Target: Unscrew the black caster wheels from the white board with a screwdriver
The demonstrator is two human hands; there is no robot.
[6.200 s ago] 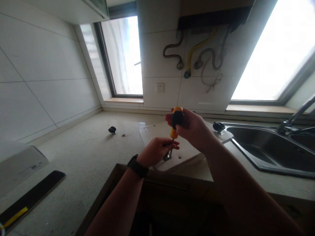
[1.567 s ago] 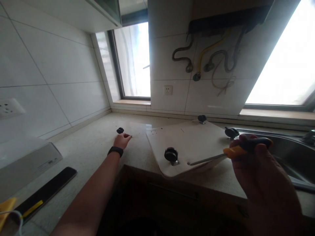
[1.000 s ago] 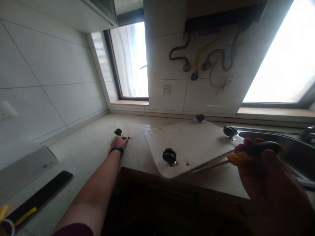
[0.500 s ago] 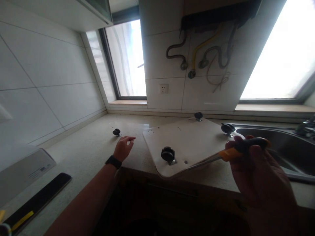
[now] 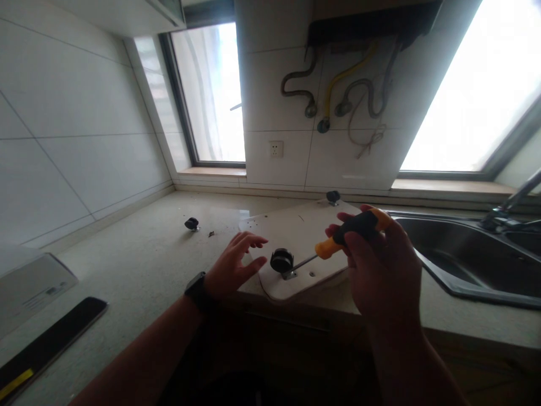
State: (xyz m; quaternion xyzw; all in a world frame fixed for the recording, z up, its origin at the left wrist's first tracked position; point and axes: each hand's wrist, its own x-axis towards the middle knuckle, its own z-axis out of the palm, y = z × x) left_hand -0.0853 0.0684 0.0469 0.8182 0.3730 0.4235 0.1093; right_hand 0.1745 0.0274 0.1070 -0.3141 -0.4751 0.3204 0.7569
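My right hand [image 5: 380, 254] grips a screwdriver [image 5: 344, 237] with a black and orange handle. Its metal shaft points left and down, the tip at the mounting plate of a black caster wheel [image 5: 282, 260]. That caster stands at the near left corner of a white board [image 5: 304, 225] lying on the counter. My left hand [image 5: 239, 262] is just left of this caster, fingers apart, thumb toward the wheel, holding nothing. A second caster [image 5: 333, 197] sits at the board's far corner. The caster at its right corner is hidden behind my right hand.
A loose caster [image 5: 191, 224] and small dark bits [image 5: 211, 233] lie on the stone counter [image 5: 139, 270]. On the left are a flat grey box [image 5: 38, 287] and a long black object [image 5: 54, 344]. The steel sink [image 5: 477, 259] is at the right.
My right hand has brought the screwdriver left and its tip to the near caster's plate. My left hand has moved right from near the loose caster to the board, its fingers spreading.
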